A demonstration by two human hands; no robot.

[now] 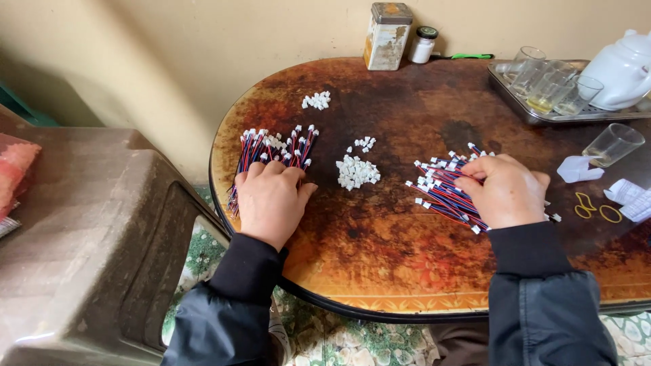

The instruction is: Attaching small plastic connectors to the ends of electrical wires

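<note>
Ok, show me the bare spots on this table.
Bare: the near edge of the table between the left hand and right hand, and the middle behind the white connector pile. Crowded: the glasses tray and rubber bands.

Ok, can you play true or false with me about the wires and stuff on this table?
1. The left hand rests on a bundle of red and blue wires. True.
2. The right hand holds a glass. False: it lies on another wire bundle.
3. A pile of small white connectors sits between the two hands. True.
4. The white teapot stands on the floor. False: it stands on the metal tray.
5. Two yellow rubber bands lie near the right hand. True.
</note>
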